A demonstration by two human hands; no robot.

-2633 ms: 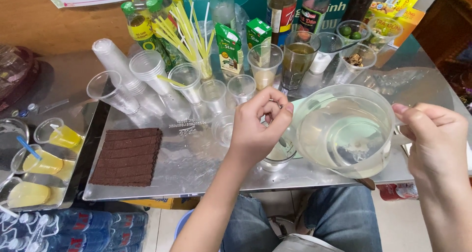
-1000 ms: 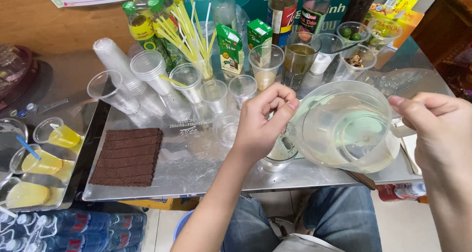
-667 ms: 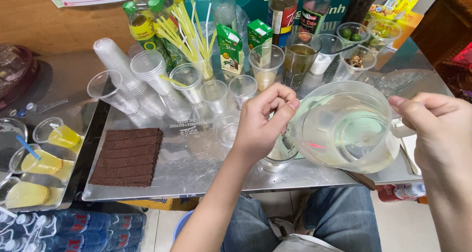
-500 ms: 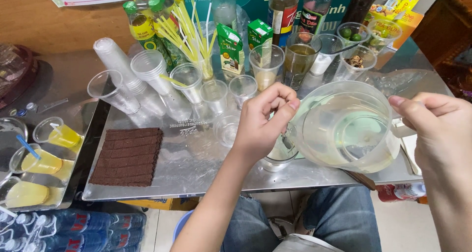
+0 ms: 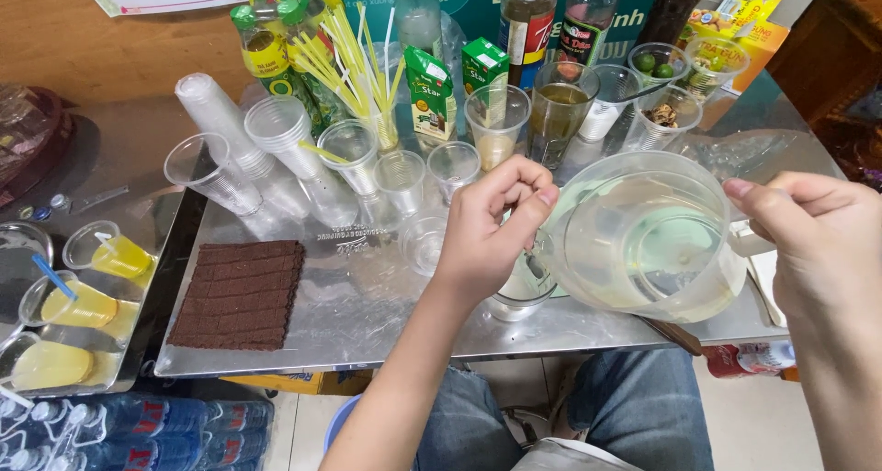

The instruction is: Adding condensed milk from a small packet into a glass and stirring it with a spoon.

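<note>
Pitcher [image 5: 643, 241] tilted further toward the small glass [image 5: 519, 292] than 2.6 s ago; unchanged over the last second. Right hand [image 5: 818, 241] fingers closed on its handle. Left hand [image 5: 491, 223] fingers curled over the glass, hiding its rim. Empty plastic cups [image 5: 276, 149] and straws [image 5: 354, 57] behind; brown mat [image 5: 241, 292] well left on the steel tray [image 5: 367, 315].

Light was bright, even and diffuse, seemingly from overhead. The steel bench [image 5: 367, 315] threw back broad, soft glare near its front edge. Shadows were faint and short. The clear pitcher [image 5: 643, 241] carried pale highlights on its rim. Focus was sharp throughout; no motion blur. Lines bowed slightly towards the frame edges.
</note>
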